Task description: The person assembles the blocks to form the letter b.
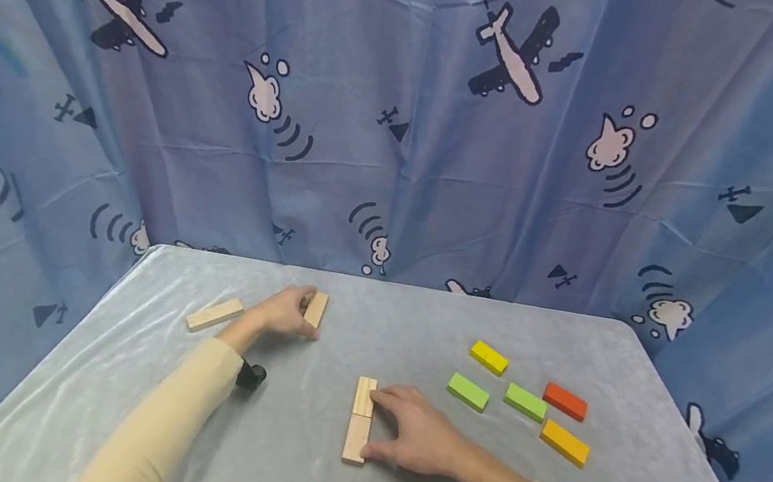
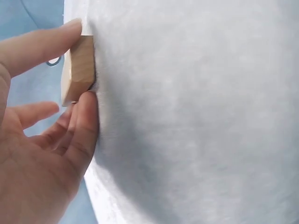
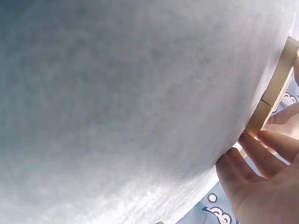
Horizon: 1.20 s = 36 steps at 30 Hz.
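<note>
In the head view my left hand pinches a plain wooden block at the back of the table, thumb at its near end. The left wrist view shows this block between thumb and fingertips, low over the cloth. Near the table's middle, my right hand holds plain wooden blocks laid end to end, with fingers and thumb spread along their right side. The right wrist view shows fingertips at one end of these blocks, a seam between them. The thumb is partly cut off there.
Another plain wooden block lies left of my left forearm. On the right lie a yellow block, green blocks, a red block and an orange block. A blue patterned curtain hangs behind the pale cloth-covered table.
</note>
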Each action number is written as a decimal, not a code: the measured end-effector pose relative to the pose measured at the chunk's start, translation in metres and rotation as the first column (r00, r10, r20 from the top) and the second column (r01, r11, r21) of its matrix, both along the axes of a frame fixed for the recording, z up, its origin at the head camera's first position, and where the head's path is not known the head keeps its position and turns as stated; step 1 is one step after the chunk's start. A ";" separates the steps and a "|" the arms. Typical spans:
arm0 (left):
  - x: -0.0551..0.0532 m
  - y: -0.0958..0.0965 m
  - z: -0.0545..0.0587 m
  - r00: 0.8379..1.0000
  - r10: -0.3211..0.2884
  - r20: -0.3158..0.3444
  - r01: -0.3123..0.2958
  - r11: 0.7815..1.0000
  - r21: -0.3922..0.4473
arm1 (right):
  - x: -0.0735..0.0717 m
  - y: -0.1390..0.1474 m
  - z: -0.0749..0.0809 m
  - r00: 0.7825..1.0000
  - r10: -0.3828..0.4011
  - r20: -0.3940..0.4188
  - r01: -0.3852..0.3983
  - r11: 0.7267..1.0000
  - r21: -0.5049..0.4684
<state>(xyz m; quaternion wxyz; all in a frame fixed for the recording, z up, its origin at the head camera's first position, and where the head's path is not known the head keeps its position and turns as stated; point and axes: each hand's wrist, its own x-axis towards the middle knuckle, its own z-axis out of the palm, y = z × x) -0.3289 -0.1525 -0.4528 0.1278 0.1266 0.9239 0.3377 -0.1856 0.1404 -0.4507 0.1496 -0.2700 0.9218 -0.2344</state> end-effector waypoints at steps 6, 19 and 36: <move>-0.005 0.002 0.003 1.000 0.004 0.030 -0.002 0.998 -0.064 | 0.001 -0.001 0.000 1.000 0.000 -0.019 0.000 1.000 -0.006; -0.013 0.004 0.001 0.998 -0.046 -0.049 0.041 0.995 -0.095 | 0.001 -0.002 -0.005 0.999 0.006 -0.043 -0.006 1.000 -0.010; -0.007 0.012 -0.003 0.992 -0.046 -0.115 0.039 0.997 -0.065 | 0.001 -0.002 -0.004 1.000 0.000 -0.022 -0.001 1.000 -0.020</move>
